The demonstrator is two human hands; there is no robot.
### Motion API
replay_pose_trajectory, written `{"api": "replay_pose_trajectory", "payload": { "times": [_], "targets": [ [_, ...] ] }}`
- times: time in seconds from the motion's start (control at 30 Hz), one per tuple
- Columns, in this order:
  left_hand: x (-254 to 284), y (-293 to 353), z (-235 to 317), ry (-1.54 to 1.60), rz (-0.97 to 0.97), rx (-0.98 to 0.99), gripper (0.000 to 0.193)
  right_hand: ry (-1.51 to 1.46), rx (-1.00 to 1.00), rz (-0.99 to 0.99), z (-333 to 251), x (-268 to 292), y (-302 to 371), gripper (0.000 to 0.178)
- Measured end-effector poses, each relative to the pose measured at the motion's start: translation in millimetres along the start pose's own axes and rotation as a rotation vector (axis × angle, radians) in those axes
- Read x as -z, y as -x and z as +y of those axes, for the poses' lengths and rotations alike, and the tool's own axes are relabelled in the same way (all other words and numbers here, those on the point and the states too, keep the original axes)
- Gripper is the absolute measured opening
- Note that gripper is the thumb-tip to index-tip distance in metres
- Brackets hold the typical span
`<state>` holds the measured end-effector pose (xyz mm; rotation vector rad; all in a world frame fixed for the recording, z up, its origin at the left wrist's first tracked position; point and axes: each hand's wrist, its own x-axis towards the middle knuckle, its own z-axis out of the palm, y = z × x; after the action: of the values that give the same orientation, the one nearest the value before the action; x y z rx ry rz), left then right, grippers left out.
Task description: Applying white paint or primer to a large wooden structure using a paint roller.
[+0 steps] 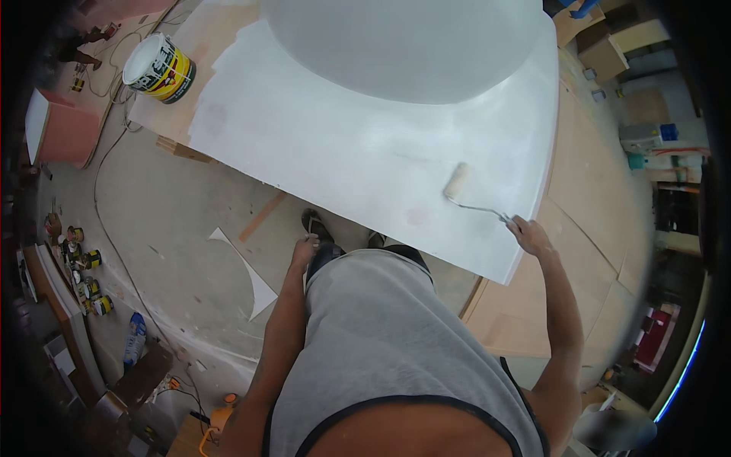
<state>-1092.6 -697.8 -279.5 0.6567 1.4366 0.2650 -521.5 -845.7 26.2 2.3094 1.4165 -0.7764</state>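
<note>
My right hand (pixel 531 235) grips the handle of a paint roller (pixel 458 181). The roller's pale sleeve rests against a white-coated board (pixel 335 145), and its bent wire frame runs back to my fingers. A large smooth white rounded form (pixel 411 46) rises from the far part of this board. My left hand (pixel 308 245) hangs low beside my leg, away from the board, with its fingers curled; whether anything is inside them is hidden. On the board's uncoated far left corner stands a paint bucket (pixel 159 68), white with a yellow and dark label.
Bare brown panels (pixel 582 221) lie along the right. On the floor at left are a thin curved white offcut (pixel 247 274), a long cable (pixel 97 183) and several small paint cans (pixel 90 288). A blue and white bag (pixel 135 339) sits at lower left. Far left, someone's legs (pixel 80 52) show.
</note>
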Motion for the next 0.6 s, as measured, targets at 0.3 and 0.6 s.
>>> {"api": "replay_pose_trajectory", "payload": {
  "times": [0.3, 0.6],
  "targets": [
    [-42.0, 43.2, -83.2, -0.450, 0.204, -0.239, 0.030, -0.156, 0.422, 0.039, -231.3, 41.8, -145.9, 0.050],
    [-21.5, 59.9, -149.9, -0.471, 0.225, -0.182, 0.034, -0.062, 0.262, 0.070, 18.1, 4.6, -93.4, 0.049]
  ]
}}
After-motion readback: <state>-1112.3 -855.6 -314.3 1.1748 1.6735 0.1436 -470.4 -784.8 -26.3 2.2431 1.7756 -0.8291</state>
